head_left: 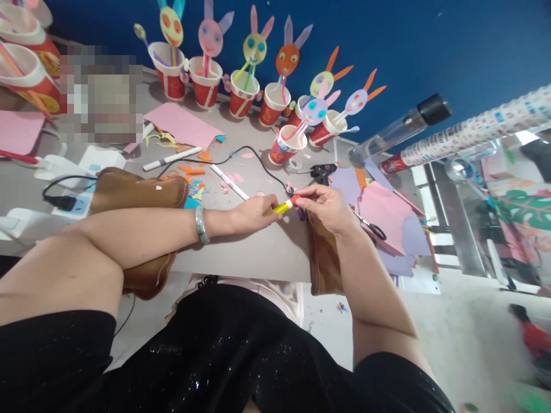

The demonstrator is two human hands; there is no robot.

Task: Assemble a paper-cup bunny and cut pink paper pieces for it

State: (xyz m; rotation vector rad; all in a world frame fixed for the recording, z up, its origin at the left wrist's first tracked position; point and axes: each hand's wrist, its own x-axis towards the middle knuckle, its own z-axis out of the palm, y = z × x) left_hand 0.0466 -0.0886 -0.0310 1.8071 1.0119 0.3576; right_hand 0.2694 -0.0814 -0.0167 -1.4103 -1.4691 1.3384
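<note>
Between my two hands is a slim yellow tube with a red cap (283, 207), possibly glue, held at a slant over the table's front part. My left hand (253, 214), with a jade-coloured bangle at the wrist, closes its fingers round the yellow end. The red end is pinched between thumb and fingers of my right hand (323, 207). Just beyond the right hand lies a black glue gun (322, 171) with its cord running left. A white marker (229, 182) rests beyond my left hand, near orange, blue and pink paper scraps (196, 186).
Red paper cups with paper rabbit heads (244, 94) line the back wall. Brown cushions (138, 186) lie at the left and right. Scissors (371, 225) sit among pink and purple paper sheets (385, 209). A power strip (77, 205) stands at left, a clear tube (391, 135) at right.
</note>
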